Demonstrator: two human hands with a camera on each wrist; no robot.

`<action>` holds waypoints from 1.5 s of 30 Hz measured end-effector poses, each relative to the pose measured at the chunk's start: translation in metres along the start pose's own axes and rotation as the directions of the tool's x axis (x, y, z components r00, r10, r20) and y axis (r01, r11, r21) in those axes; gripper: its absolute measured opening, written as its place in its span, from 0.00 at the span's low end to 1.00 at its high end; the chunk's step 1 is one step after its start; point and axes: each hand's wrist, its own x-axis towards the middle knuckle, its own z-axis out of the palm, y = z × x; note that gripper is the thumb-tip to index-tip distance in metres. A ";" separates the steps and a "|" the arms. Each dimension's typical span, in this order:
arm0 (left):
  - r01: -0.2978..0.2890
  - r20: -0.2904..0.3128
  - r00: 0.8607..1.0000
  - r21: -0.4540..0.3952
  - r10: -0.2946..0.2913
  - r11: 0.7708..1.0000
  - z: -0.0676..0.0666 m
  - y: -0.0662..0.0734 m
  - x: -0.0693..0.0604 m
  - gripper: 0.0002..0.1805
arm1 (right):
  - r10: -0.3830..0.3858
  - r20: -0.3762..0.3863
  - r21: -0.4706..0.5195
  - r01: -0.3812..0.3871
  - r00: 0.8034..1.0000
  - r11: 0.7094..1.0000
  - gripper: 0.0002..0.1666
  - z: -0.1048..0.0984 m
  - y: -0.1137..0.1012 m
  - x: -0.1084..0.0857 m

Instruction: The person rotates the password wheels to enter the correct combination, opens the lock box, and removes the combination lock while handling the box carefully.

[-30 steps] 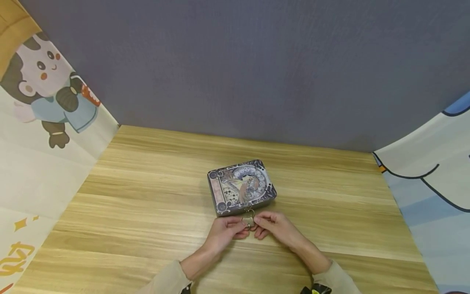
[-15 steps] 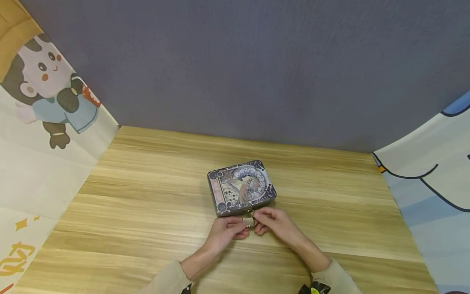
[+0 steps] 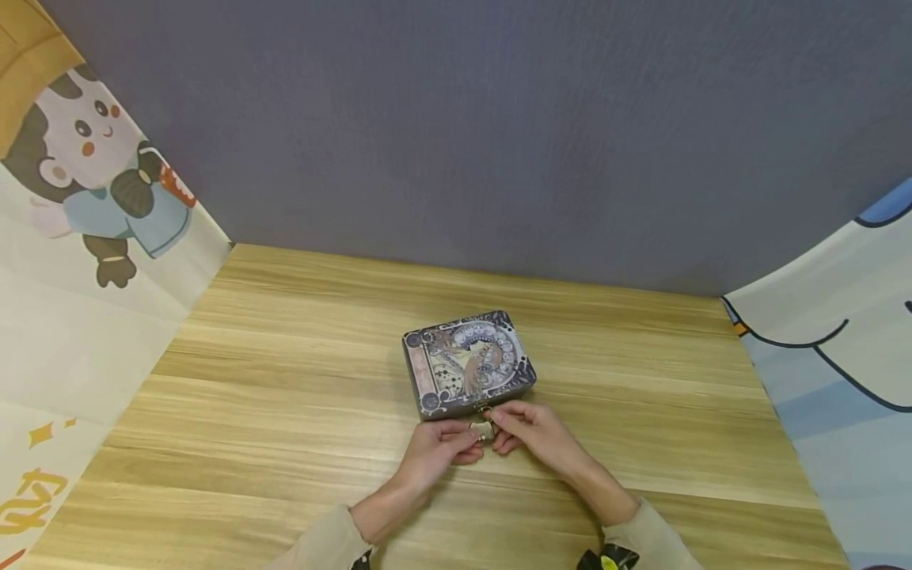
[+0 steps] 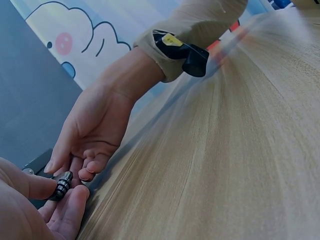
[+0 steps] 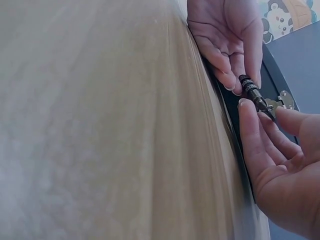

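A small combination padlock (image 3: pixel 482 431) with ridged number dials is at the front of a dark, patterned hinged-lid box (image 3: pixel 470 364). My left hand (image 3: pixel 435 451) pinches the padlock's body between thumb and fingers. On the other side, my right hand (image 3: pixel 537 435) holds the padlock near its shackle with thumb and forefinger. The right wrist view shows the dials (image 5: pixel 250 86) facing up, and the shackle end close to the box's metal clasp (image 5: pixel 280 102). Fingers partly cover the shackle, so I cannot tell whether it passes through the clasp. The lid is down.
The box lies on a wood-grain table (image 3: pixel 285 380). A dark grey panel (image 3: pixel 463 142) stands behind it. Cartoon-printed sheets flank the table, one left (image 3: pixel 107 332) and one right (image 3: pixel 826 364).
My right hand has shifted slightly up toward the clasp, and its fingers now cover more of the shackle. The left hand and the box stay nearly in place.
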 end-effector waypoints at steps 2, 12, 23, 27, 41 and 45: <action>0.001 -0.001 1.000 -0.001 -0.001 1.000 0.000 0.000 0.000 0.15 | -0.011 0.000 0.002 0.011 1.000 1.000 0.24 0.000 -0.001 0.000; -0.006 0.000 1.000 0.000 0.006 1.000 0.001 -0.001 0.000 0.16 | -0.013 -0.020 0.013 0.013 1.000 1.000 0.22 0.002 0.000 0.002; 0.012 -0.013 1.000 -0.016 -0.013 1.000 0.001 -0.001 0.000 0.16 | -0.012 -0.036 0.026 0.013 0.999 1.000 0.21 0.003 0.001 0.002; 0.013 -0.020 1.000 -0.022 -0.014 1.000 0.002 -0.001 0.000 0.16 | -0.007 -0.041 0.029 0.008 0.999 1.000 0.21 0.003 0.000 0.001; 0.016 -0.034 0.999 -0.033 -0.017 0.999 0.002 0.000 0.000 0.19 | -0.024 -0.026 0.031 0.025 0.999 0.999 0.20 0.001 0.004 0.001; 0.014 -0.033 0.999 -0.031 -0.015 0.999 0.002 0.000 0.000 0.19 | -0.013 -0.030 0.028 0.013 0.999 1.000 0.20 0.000 0.004 0.000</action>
